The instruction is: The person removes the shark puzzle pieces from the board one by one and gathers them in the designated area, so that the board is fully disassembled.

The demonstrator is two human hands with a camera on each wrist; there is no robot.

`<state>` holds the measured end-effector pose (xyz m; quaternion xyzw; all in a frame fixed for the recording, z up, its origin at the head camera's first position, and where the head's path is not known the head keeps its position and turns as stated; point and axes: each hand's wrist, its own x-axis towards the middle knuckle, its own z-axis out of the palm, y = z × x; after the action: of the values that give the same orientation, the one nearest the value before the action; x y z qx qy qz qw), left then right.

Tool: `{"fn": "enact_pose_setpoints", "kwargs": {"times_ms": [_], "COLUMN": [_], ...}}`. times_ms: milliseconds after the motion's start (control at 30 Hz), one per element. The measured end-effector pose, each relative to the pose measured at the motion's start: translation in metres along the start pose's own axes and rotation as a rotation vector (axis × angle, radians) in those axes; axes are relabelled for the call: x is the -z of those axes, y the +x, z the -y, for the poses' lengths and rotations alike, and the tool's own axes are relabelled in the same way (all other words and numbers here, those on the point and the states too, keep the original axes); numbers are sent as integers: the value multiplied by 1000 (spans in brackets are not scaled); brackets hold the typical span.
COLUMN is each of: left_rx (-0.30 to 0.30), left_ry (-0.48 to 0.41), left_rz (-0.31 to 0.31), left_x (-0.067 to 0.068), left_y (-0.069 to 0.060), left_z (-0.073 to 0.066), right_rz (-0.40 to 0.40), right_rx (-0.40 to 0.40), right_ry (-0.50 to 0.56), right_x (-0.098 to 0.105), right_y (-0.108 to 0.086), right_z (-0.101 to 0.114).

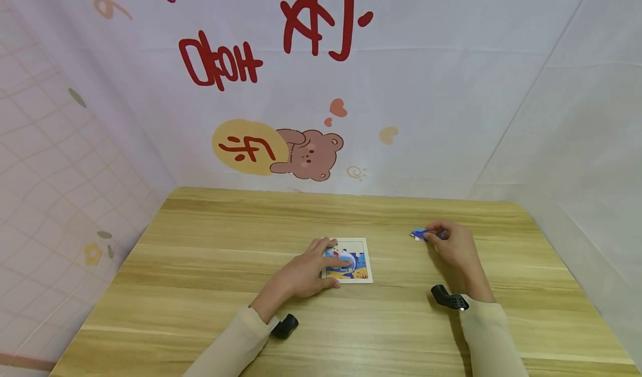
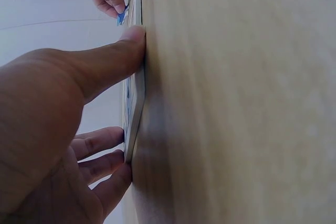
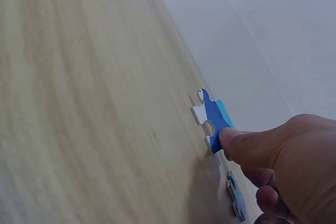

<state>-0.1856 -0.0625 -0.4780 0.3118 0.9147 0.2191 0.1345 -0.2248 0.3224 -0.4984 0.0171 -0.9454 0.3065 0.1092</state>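
A small square jigsaw puzzle board (image 1: 369, 267) with a pale frame and a blue and yellow picture lies on the table. My left hand (image 1: 305, 271) holds its left side, the thumb at the near edge and fingertips at the opposite edge; one finger stretches over the picture. To the right, my right hand (image 1: 457, 248) pinches a blue and white puzzle piece (image 3: 212, 116) between thumb and fingers, just above the tabletop. Beneath that hand another puzzle piece (image 3: 236, 198) lies on the table, partly hidden by the fingers in the head view.
The wooden table (image 1: 210, 238) meets a white printed cloth (image 1: 431, 87) at its back edge. More cloth hangs along the left and right sides. A black wrist camera (image 1: 286, 326) sits at the left cuff, another black camera (image 1: 448, 297) at the right.
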Motion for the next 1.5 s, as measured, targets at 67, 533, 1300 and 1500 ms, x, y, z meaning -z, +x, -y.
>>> {"fn": "enact_pose_setpoints", "kwargs": {"times_ms": [67, 533, 1300, 1500], "left_rx": [-2, -9, -9, -13], "left_ry": [0, -17, -11, -22], "left_rz": [-3, -8, -7, -3], "left_x": [0, -1, 0, 0], "left_y": [0, -3, -1, -1], "left_z": [0, 1, 0, 3], "right_rz": [-11, 10, -5, -35], "right_rx": [19, 24, 36, 47], "right_ry": [-25, -111, -117, -105], "right_x": [0, 1, 2, 3], "right_y": [-1, -3, -2, -2], "right_z": [1, 3, 0, 3]}}
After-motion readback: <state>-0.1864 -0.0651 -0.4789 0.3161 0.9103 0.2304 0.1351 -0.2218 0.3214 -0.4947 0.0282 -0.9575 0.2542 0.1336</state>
